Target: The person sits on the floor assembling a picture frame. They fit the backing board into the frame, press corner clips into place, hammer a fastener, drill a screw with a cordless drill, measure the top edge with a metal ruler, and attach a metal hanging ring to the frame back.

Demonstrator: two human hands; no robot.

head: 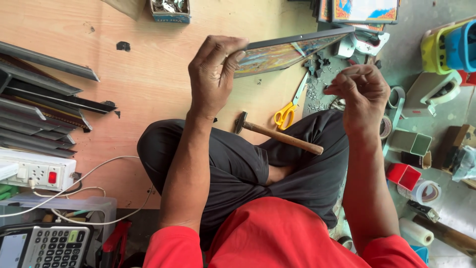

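Observation:
My left hand (pixel 214 74) grips the near edge of a framed picture (pixel 287 49), holding it tilted on edge above the wooden board (pixel 148 74). My right hand (pixel 361 92) hovers to the right with its fingertips pinched together; something tiny may be between them, but I cannot tell. A wooden-handled hammer (pixel 277 134) lies across my crossed legs, between the two hands. Yellow-handled scissors (pixel 290 109) lie just beyond the hammer.
Dark frame mouldings (pixel 44 104) are stacked at the left. A power strip (pixel 39 171) and a calculator (pixel 49 245) sit at lower left. Tape rolls, a tape dispenser (pixel 436 92), small boxes and a yellow-blue container (pixel 448 47) crowd the right. More framed pictures (pixel 364 10) lean at the top.

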